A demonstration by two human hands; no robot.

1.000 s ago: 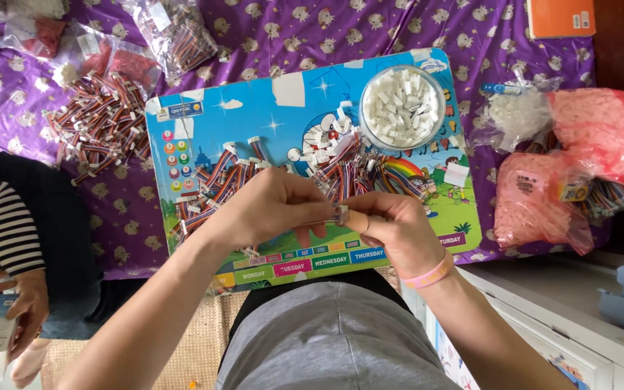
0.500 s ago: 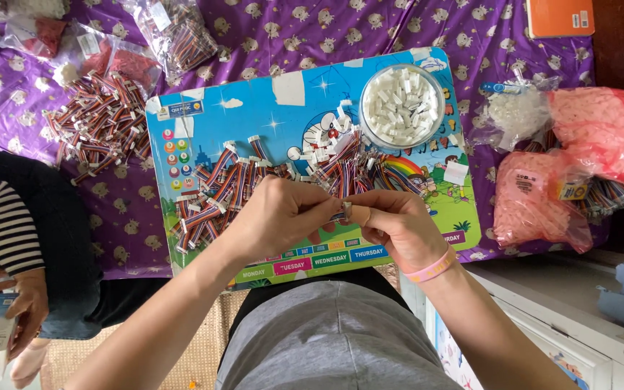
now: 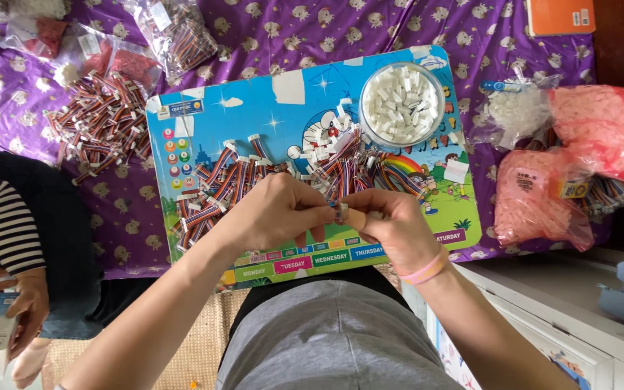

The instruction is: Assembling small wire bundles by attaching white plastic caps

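Head view: you are looking straight down at a purple cloth printed with small pale animal figures (image 3: 269, 43), which covers the whole work surface. On it lies a blue rectangular cartoon-printed board (image 3: 254, 119), its near edge carrying a row of coloured label strips and overhanging your grey-clad lap. A white cabinet top (image 3: 543, 289) runs along the near right, and woven matting shows near left of your lap.

Your left hand (image 3: 272, 213) and right hand (image 3: 384, 224) meet over the near middle of the board. Both are clenched, fingertips pinching 1 short multicoloured ribbon wire with a white plug end (image 3: 341, 211) between them; how it sits inside the grip is too small to tell. A pink band circles your right wrist.

Just beyond your hands, a heap of striped ribbon wires (image 3: 218, 184) spreads across the board's middle, leaving bare board only at the far left. A clear round bowl of small white plastic connectors (image 3: 402, 105) stands at the far right corner.

Off the board, a second loose pile of ribbon wires (image 3: 102, 123) lies far left, with clear bags beyond it. Pink plastic bags (image 3: 594, 137) crowd the right edge. At the left, another person's striped sleeve (image 3: 1, 217) reaches toward a small white box.
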